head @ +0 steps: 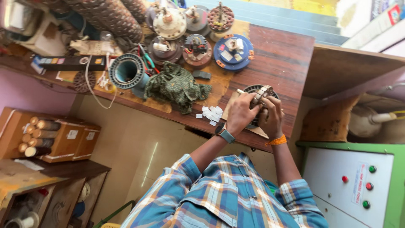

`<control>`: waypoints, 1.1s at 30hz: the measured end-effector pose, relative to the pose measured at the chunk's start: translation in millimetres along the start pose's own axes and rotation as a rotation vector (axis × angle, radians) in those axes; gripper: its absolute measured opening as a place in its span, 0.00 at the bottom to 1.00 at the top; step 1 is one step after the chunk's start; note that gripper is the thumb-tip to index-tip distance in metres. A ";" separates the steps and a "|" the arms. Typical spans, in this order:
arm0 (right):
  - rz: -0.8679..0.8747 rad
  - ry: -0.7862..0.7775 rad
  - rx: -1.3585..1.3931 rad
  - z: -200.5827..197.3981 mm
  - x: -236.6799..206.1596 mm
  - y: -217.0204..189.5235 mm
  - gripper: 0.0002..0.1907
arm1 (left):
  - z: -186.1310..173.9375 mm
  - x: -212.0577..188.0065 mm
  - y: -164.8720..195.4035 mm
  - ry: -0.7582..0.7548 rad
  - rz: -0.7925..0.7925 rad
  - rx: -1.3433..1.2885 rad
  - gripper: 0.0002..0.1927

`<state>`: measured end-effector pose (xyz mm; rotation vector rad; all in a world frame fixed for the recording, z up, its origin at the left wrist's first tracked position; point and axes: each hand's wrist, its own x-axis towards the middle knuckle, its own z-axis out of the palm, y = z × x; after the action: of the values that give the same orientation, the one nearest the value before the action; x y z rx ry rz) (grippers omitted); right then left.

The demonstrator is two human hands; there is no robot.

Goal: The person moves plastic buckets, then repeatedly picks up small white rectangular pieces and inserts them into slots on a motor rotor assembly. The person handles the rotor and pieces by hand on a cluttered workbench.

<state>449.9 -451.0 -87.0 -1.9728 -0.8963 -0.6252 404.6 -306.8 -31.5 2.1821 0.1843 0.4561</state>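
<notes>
Weight and stiffness are judged likely in the round ribbed metal stator (253, 90) resting on the desk (282, 59), pinched at its rim between the left hand (241, 113) and right hand (270, 118), where grip seems safest.

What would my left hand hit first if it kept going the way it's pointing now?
Your left hand already rests on the round slotted motor core. Past that, its line runs up the wooden bench toward the blue round motor part, probably next, though depth is unclear.
</notes>
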 end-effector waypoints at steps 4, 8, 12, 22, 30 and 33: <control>0.015 0.000 0.043 0.8 -0.1 2.2 0.25 | -3.3 3.6 -7.1 -0.089 -0.028 -0.093 0.18; 0.006 -0.002 0.059 0.1 -2.6 1.1 0.22 | -5.3 1.6 -6.3 -0.039 0.031 -0.152 0.17; 0.022 -0.026 0.112 0.1 -4.3 2.5 0.21 | -6.5 -1.7 -4.3 -0.063 -0.004 -0.108 0.18; -0.042 -0.014 -0.005 5.2 -6.8 6.3 0.24 | -0.1 1.8 -24.8 -0.077 0.102 -0.118 0.24; 0.029 -0.058 0.079 5.3 -6.6 10.9 0.27 | 6.0 1.4 -35.1 -0.103 0.100 -0.145 0.25; 0.052 -0.023 0.067 6.3 -2.3 5.2 0.24 | 3.2 2.3 -32.7 -0.112 0.083 -0.160 0.25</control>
<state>453.1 -448.3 -94.4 -1.9403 -0.8662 -0.5374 409.0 -288.6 -58.7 2.0564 -0.0036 0.3801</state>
